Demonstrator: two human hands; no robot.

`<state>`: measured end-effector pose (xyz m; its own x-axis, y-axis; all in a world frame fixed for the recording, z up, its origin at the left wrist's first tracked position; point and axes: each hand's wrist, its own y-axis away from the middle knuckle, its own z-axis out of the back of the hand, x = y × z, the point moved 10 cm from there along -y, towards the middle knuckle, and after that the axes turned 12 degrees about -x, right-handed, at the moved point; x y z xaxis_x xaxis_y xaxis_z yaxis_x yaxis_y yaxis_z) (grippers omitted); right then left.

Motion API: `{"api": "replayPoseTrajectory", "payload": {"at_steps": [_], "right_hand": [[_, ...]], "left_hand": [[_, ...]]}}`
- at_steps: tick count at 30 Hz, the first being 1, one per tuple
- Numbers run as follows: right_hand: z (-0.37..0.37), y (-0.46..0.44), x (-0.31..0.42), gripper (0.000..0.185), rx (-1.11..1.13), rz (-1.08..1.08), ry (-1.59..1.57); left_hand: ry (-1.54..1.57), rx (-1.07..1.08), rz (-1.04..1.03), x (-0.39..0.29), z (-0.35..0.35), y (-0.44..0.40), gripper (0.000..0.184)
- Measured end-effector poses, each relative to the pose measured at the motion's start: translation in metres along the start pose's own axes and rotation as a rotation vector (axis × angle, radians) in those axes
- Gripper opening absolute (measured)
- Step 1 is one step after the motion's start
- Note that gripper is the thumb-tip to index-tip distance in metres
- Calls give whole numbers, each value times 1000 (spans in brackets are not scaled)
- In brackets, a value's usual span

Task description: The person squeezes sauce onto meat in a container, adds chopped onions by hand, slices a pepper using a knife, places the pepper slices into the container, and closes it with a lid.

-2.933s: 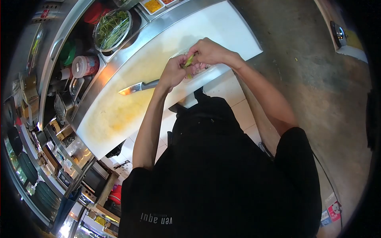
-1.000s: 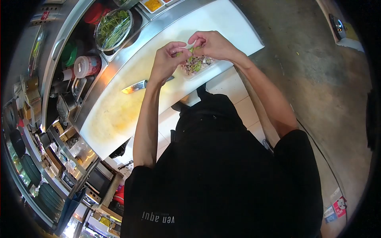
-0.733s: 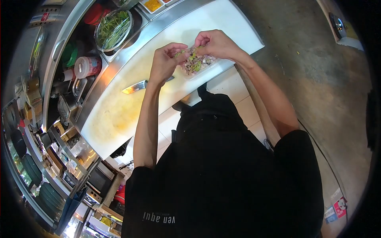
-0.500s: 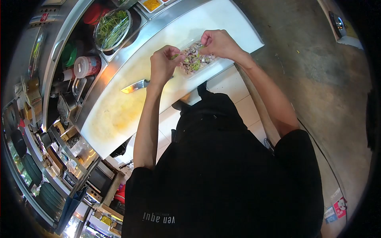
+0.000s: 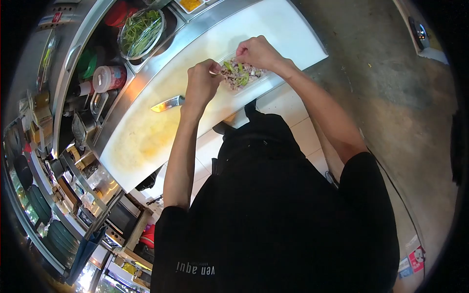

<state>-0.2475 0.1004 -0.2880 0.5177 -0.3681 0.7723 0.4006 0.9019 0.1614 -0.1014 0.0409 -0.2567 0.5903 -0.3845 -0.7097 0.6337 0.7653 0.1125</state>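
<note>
A clear shallow plastic container (image 5: 250, 87) sits on the white cutting board, filled with chopped purple-and-white pieces (image 5: 239, 82). Bright green leafy bits (image 5: 238, 68) lie on top of them. At the container's left end is my left hand (image 5: 202, 82), thumb and fingers pinched together; what is between them is too small to make out. My right hand (image 5: 258, 52) is over the far side, its fingertips also pinched and their contents hidden. A knife (image 5: 168, 103) lies on the board left of my left wrist, its handle hidden behind the wrist.
The white cutting board (image 5: 141, 134) has yellowish stains. Beyond its left edge, a metal counter holds a film-covered bowl of greens (image 5: 141, 34), a lidded tub with red contents (image 5: 108, 79) and a small tray of yellow food (image 5: 190, 5). Concrete floor (image 5: 371, 97) is on the right.
My right hand has shifted slightly left, and my left hand has turned a little. More green bits now show on the chopped pieces. The knife stays in place on the board.
</note>
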Motion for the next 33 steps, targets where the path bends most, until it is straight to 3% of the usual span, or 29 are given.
{"api": "replayPoseTrajectory", "payload": {"at_steps": [3, 5, 8, 11, 14, 18, 21, 23, 24, 26, 30, 33], "right_hand": [[14, 3, 10, 20, -97, 109, 208], [37, 7, 8, 22, -227, -5, 33], [24, 15, 11, 24, -39, -15, -191], [11, 20, 28, 24, -14, 95, -299], [17, 15, 28, 25, -79, 39, -253], [26, 16, 19, 22, -35, -33, -283], [43, 27, 0, 17, -87, 16, -139], [40, 36, -11, 18, -31, 22, -49], [35, 42, -19, 18, 21, 23, 41], [38, 46, -17, 19, 4, 101, 124], [89, 50, -2, 20, -228, -47, -37], [120, 64, 37, 21, -443, -45, -232]], "left_hand": [[7, -8, -30, -6, -2, 2, 14], [93, 26, 199, 9, -3, 6, 12], [287, -44, 328, 12, 0, 4, 9], [563, -87, 355, 2, -5, 1, 10], [761, -11, 387, -1, -17, -4, 13], [534, -21, 272, -3, -4, -8, 16], [368, -4, 235, 9, -5, -2, 15], [150, 87, 41, 2, -15, 6, 16], [151, 86, 44, 9, -20, 8, 16], [67, 6, -242, -17, -17, 12, 15], [185, 0, -102, -39, 7, 19, 14], [240, -241, -49, -58, 45, 26, 13]]}}
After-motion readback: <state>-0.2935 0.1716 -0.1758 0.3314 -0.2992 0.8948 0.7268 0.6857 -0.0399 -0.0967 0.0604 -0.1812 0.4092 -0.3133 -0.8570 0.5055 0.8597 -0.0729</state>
